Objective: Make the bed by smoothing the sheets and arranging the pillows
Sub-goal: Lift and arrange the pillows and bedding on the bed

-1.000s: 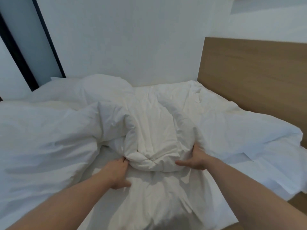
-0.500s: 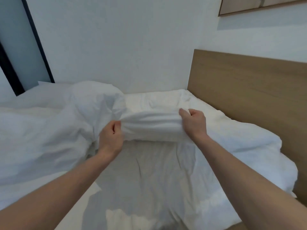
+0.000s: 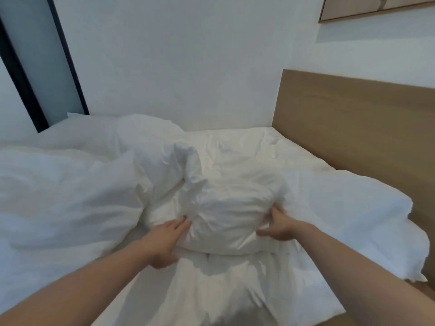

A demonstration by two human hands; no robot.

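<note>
Nearest the camera, two bare forearms reach forward over a rumpled white sheet [image 3: 226, 295] that covers the bed's near part and lies in shadowed folds between the arms. The left hand [image 3: 164, 241] rests against the lower left flank of a bunched white bundle [image 3: 230, 220]; its fingers [image 3: 179, 222] lie straight and close together, pressing flat on the cloth, and the thumb is tucked low beside the palm. The right hand [image 3: 277, 225] meets the bundle's right flank, somewhat blurred; its fingers run up along the cloth and seem sunk into it, with the thumb stretched out toward the bundle's underside, but whether they truly clamp the fabric cannot be told. The bundle, a puffed mass of bedding that may be a pillow or gathered duvet, sits mid-bed between the two hands, resting on the sheet. To its left a large heap of white duvet [image 3: 66, 198] spreads across the bed and touches the bundle, with one peaked fold rising just behind it. To the right a flatter white pillow [image 3: 348, 208] lies along the wooden headboard [image 3: 353, 128]. Farther back the sheet runs wrinkled to the corner where the headboard meets the white wall [image 3: 179, 57]. A dark-framed panel [image 3: 35, 60] stands at far left, and a framed picture's lower edge [image 3: 376, 5] shows at top right.
</note>
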